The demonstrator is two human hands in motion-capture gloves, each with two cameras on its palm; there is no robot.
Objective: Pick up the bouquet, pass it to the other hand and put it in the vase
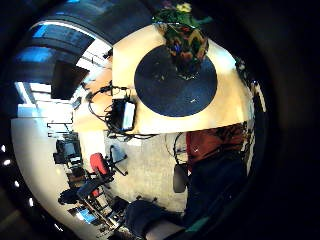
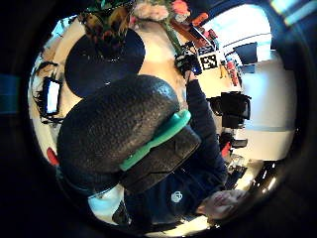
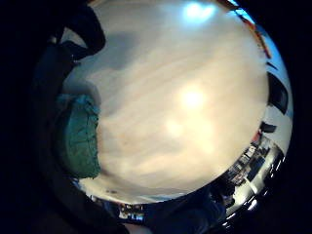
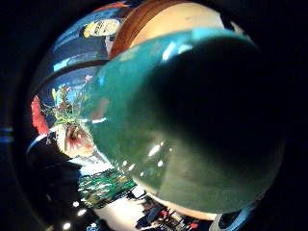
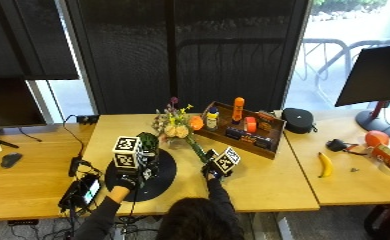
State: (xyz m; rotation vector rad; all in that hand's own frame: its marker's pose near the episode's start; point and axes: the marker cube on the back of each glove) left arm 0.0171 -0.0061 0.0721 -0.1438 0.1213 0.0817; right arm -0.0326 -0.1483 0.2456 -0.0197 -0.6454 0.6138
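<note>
Here I see a pale wooden table (image 5: 261,185) before dark blinds and a bright window. On it lies a round dark mat (image 5: 156,181), and the patterned vase (image 5: 148,142) stands on that mat — nothing in it that I can make out. The right hand (image 5: 215,167) grips the bouquet (image 5: 176,125) by its green wrapped stems (image 4: 192,120), blossoms tilted up toward the vase, still outside it. The left hand (image 5: 125,177) hovers over the mat beside the vase; I cannot tell how its fingers are set. Behind the flowers sits a wooden tray (image 5: 269,148) of bottles — a banana (image 5: 325,165) lies well apart on the neighbouring table.
</note>
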